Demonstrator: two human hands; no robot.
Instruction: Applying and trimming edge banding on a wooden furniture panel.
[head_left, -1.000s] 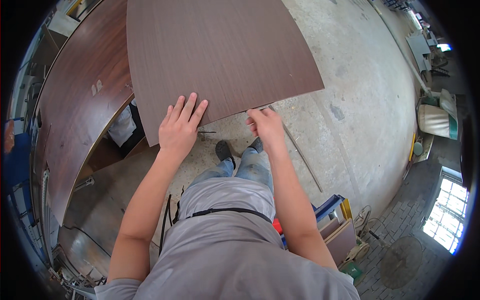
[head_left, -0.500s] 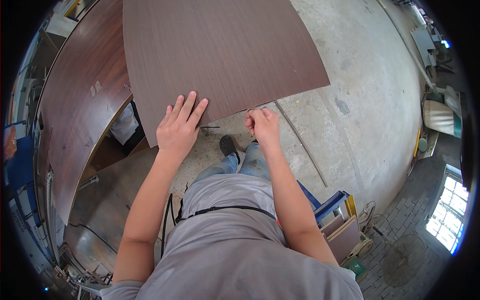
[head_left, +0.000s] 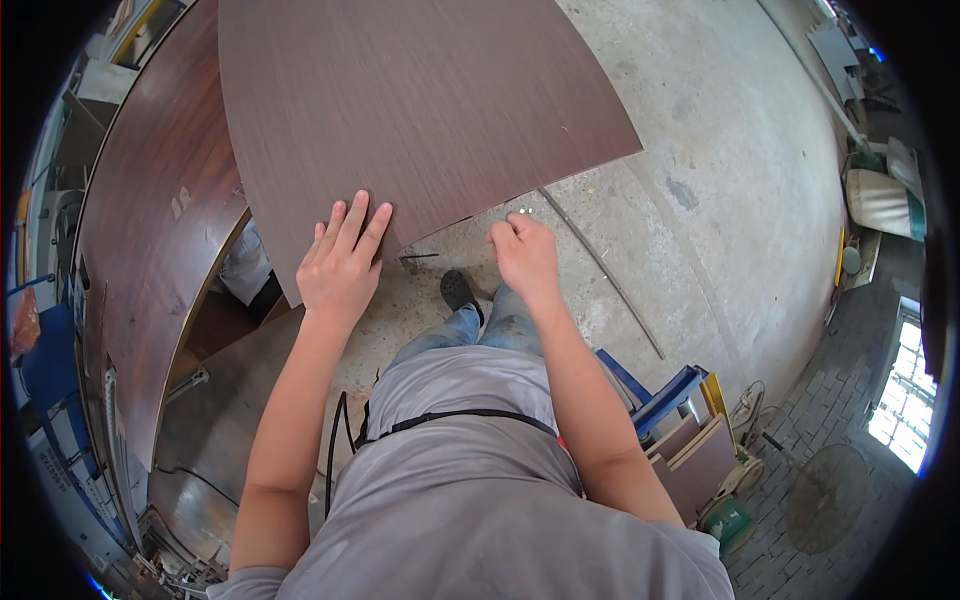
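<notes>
A large brown wood-grain board stretches away in front of me, its near edge slanting up to the right. My left hand lies on the board's near left corner, fingers spread out flat. Just off the near edge, my right hand is closed with its fingers curled in. Small white specks show by its knuckles. Whatever its fingers hold, if anything, is hidden from this side. A narrow gap separates this hand from the board's edge.
Left of the board is a glossy reddish-brown panel with an opening beneath it. A long thin rod lies on the concrete floor. At my right stand board offcuts beside a blue metal frame. A round fan is farther right.
My right hand has drawn back slightly from the board's near edge. The left hand stays flat on the board. The view has shifted a little, so the board sits farther left.
</notes>
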